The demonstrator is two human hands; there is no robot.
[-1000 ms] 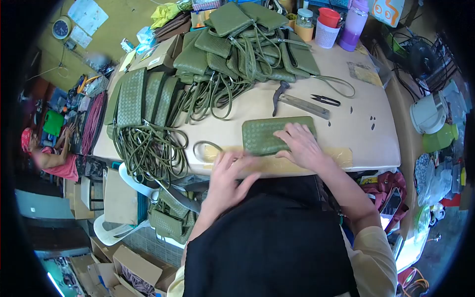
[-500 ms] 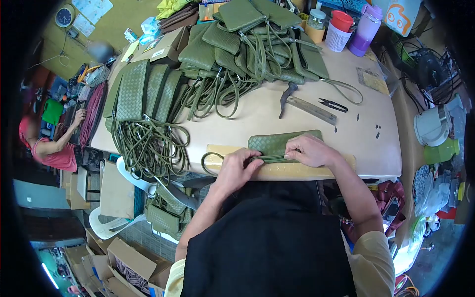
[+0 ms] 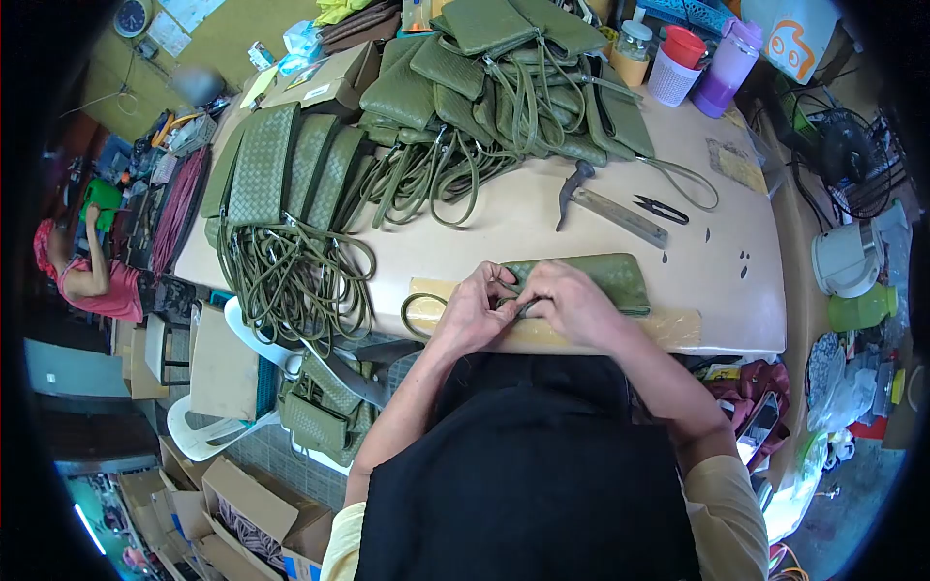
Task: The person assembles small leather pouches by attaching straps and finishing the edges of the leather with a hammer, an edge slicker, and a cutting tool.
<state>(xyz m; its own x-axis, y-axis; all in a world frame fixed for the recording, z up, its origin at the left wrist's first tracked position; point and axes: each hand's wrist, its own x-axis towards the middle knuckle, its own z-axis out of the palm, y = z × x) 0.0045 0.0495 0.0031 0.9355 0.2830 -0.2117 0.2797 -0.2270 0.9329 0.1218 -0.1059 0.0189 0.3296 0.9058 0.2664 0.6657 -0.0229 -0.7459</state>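
Observation:
A green woven pouch (image 3: 601, 279) lies near the front edge of the beige table (image 3: 542, 218). My left hand (image 3: 470, 310) and my right hand (image 3: 562, 302) meet at the pouch's left end, fingers pinched on it. A green strap loop (image 3: 418, 308) curls on the table just left of my left hand. The pouch's left end is hidden under my fingers.
A heap of green pouches with straps (image 3: 494, 87) fills the far table, and a row of woven pouches (image 3: 281, 174) stands at the left. A hammer (image 3: 573, 186), metal ruler (image 3: 620, 217) and snips (image 3: 661, 207) lie beyond the pouch. Another person (image 3: 82, 261) sits far left.
My hands have drawn together from flat on the pouch to pinching its left end. The pouch has been folded or turned up at its near edge.

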